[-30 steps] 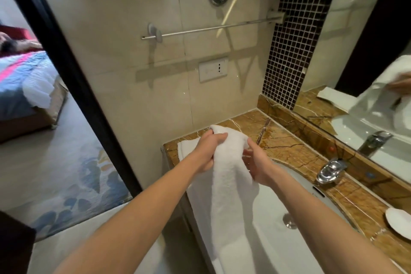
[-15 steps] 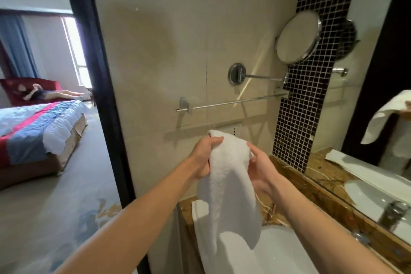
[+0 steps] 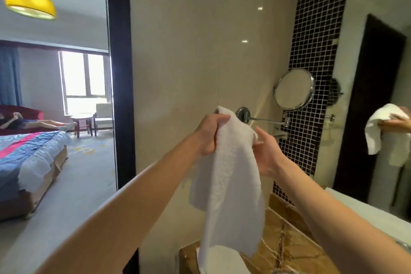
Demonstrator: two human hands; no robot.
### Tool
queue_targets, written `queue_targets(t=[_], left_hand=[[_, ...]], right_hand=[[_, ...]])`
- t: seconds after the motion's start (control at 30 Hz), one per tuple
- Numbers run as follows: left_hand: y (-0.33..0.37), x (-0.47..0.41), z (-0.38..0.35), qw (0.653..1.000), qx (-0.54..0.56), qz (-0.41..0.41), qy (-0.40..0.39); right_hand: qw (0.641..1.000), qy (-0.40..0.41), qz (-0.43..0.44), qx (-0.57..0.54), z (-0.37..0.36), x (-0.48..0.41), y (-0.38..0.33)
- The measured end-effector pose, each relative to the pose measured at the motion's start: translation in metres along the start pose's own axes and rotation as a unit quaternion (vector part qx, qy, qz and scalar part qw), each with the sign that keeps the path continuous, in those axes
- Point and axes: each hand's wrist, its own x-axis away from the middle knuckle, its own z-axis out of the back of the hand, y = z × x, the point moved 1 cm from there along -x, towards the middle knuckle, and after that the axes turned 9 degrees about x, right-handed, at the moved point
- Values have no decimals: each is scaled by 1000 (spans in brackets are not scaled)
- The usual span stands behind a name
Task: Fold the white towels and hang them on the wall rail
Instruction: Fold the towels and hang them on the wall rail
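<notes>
A white towel hangs lengthwise in front of the beige tiled wall, its top edge bunched between both hands. My left hand grips the top left corner and my right hand pinches the top right. The towel's lower end drapes down to a second white towel lying on the counter. The wall rail is almost all hidden behind the towel and my hands; only its right end shows.
A round swing-arm mirror juts from the wall just above the rail. The marble counter lies below, with the large wall mirror to the right. On the left a dark door frame opens to a bedroom with a bed.
Both hands have lifted the towel from the counter up to rail height. The view has tilted upward, so the sink and tap have dropped out of sight.
</notes>
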Motion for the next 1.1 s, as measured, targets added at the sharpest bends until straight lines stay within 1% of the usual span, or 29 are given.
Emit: queue_targets(t=[0.17,0.23,0.33,0.43,0.53,0.6,0.67,0.77,0.93,1.03,1.1], left_hand=[[37,-8,-4,1000,1,-29,-6],[47,-13,-7,999,11,-36,-6],[57,-24,-11,998,40,-54,-13],[63,-40,-14,996,59,-68,-16],[69,-55,-18,995,53,-81,-18],[74,-66,-23,995,47,-91,-21],[83,-77,-29,994,40,-100,-24],[96,-95,-37,993,28,-110,-21],[108,-130,-40,989,49,-141,-8],[107,-149,-38,988,44,-147,13],[105,-160,-33,989,34,-143,30]], right_hand=[[997,-4,22,70,-16,1,-27],[994,-2,29,102,-17,-4,-39],[989,-21,56,133,-16,-14,-55],[991,-26,72,107,-18,-23,-67],[993,3,105,61,-14,-39,-81],[990,13,125,57,-10,-48,-94],[988,6,142,55,-8,-56,-110],[986,11,149,77,-3,-73,-130],[985,-17,118,121,15,-100,-147],[987,-31,127,90,29,-122,-149],[987,-17,144,66,34,-133,-152]])
